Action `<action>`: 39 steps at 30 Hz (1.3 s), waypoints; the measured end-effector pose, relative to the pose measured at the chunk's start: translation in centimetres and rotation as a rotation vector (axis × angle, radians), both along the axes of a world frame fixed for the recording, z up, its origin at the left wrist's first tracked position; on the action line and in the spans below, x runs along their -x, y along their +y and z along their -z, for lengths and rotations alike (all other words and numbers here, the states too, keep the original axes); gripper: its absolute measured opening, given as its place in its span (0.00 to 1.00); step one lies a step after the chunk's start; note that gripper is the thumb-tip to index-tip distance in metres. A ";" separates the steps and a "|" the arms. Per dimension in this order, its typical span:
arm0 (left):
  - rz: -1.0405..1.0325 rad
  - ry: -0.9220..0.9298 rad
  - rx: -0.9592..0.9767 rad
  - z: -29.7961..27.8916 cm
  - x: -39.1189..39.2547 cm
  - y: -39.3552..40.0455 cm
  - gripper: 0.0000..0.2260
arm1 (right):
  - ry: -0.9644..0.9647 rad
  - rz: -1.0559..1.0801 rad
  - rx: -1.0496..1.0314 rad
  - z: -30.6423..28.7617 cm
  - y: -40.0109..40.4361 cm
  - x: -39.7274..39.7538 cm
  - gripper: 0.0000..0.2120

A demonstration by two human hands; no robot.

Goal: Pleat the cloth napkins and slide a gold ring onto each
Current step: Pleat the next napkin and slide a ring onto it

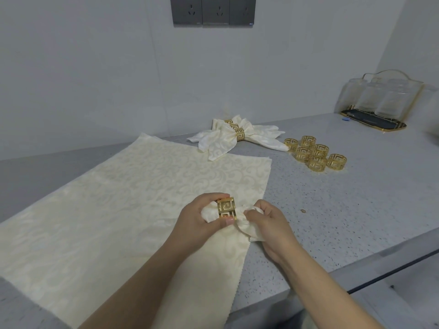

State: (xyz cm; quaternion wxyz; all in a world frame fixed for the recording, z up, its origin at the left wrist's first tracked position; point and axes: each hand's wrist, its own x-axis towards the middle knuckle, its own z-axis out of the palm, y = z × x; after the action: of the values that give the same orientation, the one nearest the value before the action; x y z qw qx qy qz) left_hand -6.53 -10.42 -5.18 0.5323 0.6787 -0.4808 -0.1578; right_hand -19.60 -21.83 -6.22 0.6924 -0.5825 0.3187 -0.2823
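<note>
A cream patterned napkin point(247, 227) is bunched between my hands above the counter. My left hand point(197, 218) pinches a gold ring point(226, 208) that sits around the napkin's gathered end. My right hand point(268, 225) grips the bunched cloth just right of the ring. A stack of flat cream napkins point(133, 200) lies spread under my hands. Finished napkins with gold rings point(234, 135) lie piled at the back. Several loose gold rings point(314, 153) stand in a cluster to their right.
The grey speckled counter point(356, 198) ends in an edge at the right front. A gold-rimmed tray with clear glasses point(380, 103) stands at the back right corner. Wall sockets point(213, 10) sit above on the white wall.
</note>
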 end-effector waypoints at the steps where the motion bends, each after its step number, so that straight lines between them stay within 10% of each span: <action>1: -0.005 0.000 -0.001 0.0 0.0 0.0 0.18 | -0.004 -0.013 -0.010 0.0 -0.1 0.1 0.12; 23: -0.029 -0.064 -0.103 -0.2 -0.2 0.1 0.18 | -0.117 -0.020 0.000 -0.4 0.4 0.7 0.10; 29: -0.001 -0.018 -0.141 -0.2 -0.5 0.3 0.18 | 0.062 -0.034 0.221 -0.7 0.8 0.7 0.08; 39: 0.044 -0.040 -0.130 0.0 -0.6 0.3 0.20 | 0.235 -0.176 0.026 -2.7 -0.2 0.2 0.08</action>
State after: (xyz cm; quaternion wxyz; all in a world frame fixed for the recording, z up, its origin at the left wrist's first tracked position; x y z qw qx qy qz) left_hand -5.91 -10.07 -5.21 0.4737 0.7042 -0.4947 -0.1870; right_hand -19.80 -21.98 -3.49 0.6649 -0.6460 0.3417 -0.1541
